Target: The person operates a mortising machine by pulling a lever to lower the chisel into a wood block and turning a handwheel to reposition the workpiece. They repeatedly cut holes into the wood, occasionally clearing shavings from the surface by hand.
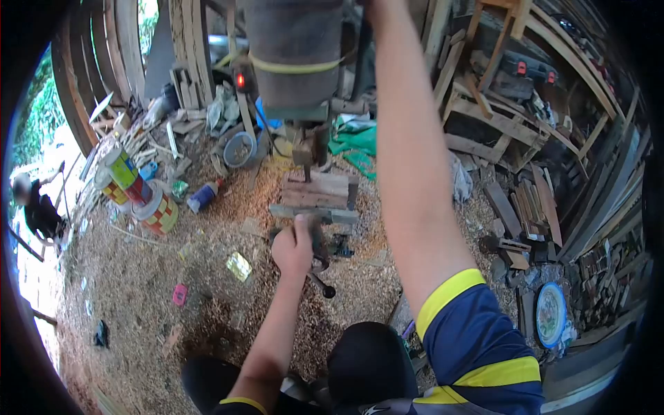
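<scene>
A drilling machine (294, 62) with a dark motor housing and a yellow band stands ahead of me. Its bit (307, 169) points down at a wooden block (316, 188) lying on the machine's table. My left hand (292, 249) is closed round the front of the vise (319, 242) below the block, thumb pointing forward near the wood's edge. A crank handle with a black knob (328, 291) sticks out just below that hand. My right arm reaches up beside the machine; my right hand (382, 5) is mostly cut off by the top edge, its fingers hidden.
Wood shavings (173, 290) cover the ground. Paint buckets (158, 207) and a blue bottle (204, 196) lie left. Scrap planks (543, 207) and a round blue-rimmed basin (551, 315) are at right. A red light (241, 80) glows beside the machine. Another person (41, 207) is at far left.
</scene>
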Demonstrator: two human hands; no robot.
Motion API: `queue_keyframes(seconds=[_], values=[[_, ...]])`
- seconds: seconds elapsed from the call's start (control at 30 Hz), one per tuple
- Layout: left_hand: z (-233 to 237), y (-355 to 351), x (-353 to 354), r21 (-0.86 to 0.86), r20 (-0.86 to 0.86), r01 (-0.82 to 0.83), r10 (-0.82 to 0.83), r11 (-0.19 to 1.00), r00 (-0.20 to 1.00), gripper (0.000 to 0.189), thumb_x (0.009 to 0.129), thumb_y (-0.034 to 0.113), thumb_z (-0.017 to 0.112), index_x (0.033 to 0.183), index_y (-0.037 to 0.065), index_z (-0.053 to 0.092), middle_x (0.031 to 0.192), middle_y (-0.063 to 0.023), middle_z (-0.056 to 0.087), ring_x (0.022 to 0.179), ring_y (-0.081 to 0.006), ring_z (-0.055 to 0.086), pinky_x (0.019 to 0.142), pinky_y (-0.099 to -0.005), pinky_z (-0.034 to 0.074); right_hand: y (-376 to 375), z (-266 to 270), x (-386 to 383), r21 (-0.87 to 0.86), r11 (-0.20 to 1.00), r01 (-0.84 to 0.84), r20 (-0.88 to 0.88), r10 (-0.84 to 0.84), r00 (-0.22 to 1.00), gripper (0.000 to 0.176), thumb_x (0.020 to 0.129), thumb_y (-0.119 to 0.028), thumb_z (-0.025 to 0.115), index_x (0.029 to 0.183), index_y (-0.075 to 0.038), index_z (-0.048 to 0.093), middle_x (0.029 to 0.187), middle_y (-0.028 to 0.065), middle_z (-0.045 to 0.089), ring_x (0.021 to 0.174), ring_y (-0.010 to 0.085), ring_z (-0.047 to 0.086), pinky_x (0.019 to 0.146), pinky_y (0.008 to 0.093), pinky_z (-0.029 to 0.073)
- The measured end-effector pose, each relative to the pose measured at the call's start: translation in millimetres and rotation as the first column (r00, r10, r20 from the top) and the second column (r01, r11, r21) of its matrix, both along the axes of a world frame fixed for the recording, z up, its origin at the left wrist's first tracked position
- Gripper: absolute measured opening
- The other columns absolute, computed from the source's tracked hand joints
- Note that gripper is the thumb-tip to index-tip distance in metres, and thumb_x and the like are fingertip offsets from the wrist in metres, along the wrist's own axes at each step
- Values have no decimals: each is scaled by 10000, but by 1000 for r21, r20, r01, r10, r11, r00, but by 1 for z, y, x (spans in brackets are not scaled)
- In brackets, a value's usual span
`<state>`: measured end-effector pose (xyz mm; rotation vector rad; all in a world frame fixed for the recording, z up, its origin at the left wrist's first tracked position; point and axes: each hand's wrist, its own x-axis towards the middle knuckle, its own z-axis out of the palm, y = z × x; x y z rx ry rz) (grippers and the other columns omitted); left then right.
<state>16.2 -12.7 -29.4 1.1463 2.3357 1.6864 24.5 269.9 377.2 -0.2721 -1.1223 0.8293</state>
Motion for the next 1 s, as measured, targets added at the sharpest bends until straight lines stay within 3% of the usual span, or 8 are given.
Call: queue_keyframes(seconds=[0.03, 0.1, 0.17, 0.23, 0.3, 0.4, 0.5, 1.0], values=[[-3, 3, -5, -36, 286, -9, 19, 999, 958, 612, 1058, 481, 486, 717, 17, 691, 668, -190, 671, 660, -412, 661, 640, -476, 505, -1, 4, 6, 14, 1000, 14, -17, -13, 1000, 845, 993, -762, 431, 1290, -12, 680, 1253, 201, 695, 1104, 290, 674, 873, 407, 540], [-6, 11, -5, -27, 297, -38, 44, 999, 954, 697, 1067, 539, 440, 713, 1, 706, 657, -205, 679, 665, -415, 680, 646, -494, 519, -17, -1, 19, 6, 999, -35, 74, 34, 997, 681, 990, -693, 499, 984, -27, 642, 938, 112, 615, 833, 222, 570, 702, 383, 456], [5, 14, 3, -256, -126, -289, 265, 923, 956, 692, 1056, 541, 466, 702, 1, 716, 666, -221, 677, 686, -421, 691, 631, -513, 528, -25, -5, 23, 15, 995, -98, 163, 94, 982, 659, 988, -623, 568, 679, -42, 604, 623, 22, 536, 561, 154, 466, 531, 359, 371], [22, 8, 9, -383, -158, -179, 127, 906, 979, 728, 1054, 580, 449, 793, -26, 758, 711, -271, 684, 681, -466, 684, 620, -529, 523, -14, 0, 21, -222, 924, -312, 107, 341, 934, 673, 979, -710, 548, 646, -125, 535, 538, -16, 464, 453, 126, 439, 463, 312, 312], [14, 8, 4, -410, -172, -142, 76, 901, 982, 700, 1043, 548, 490, 671, 8, 734, 660, -247, 668, 638, -470, 667, 612, -548, 525, -3, -1, 18, -159, 960, -231, 231, 264, 937, 788, 984, -813, 364, 644, -117, 513, 539, -29, 430, 463, 126, 419, 489, 295, 306], [12, 10, 0, -351, -525, -138, -73, 926, 848, 612, 1011, 454, 578, 594, 25, 708, 609, -228, 645, 617, -423, 668, 616, -506, 542, -4, -1, 15, -108, 975, -194, 175, 211, 962, 757, 1003, -776, 391, 630, -125, 493, 541, -39, 410, 472, 122, 401, 496, 292, 293], [15, 11, -6, -279, -561, -9, -155, 960, 813, 594, 1004, 443, 586, 597, 32, 717, 592, -211, 638, 591, -407, 657, 609, -500, 541, -3, 4, 17, -139, 959, -247, 183, 270, 945, 755, 1001, -779, 395, 634, -127, 494, 540, -41, 402, 470, 118, 387, 486, 297, 281], [15, 7, 1, -370, -356, -121, -20, 921, 934, 648, 1043, 480, 482, 632, 45, 732, 603, -227, 647, 585, -429, 683, 583, -522, 565, -9, -3, 20, -187, 966, -178, 219, 217, 951, 766, 969, -804, 421, 664, -112, 543, 551, -17, 458, 473, 151, 459, 482, 312, 329]])
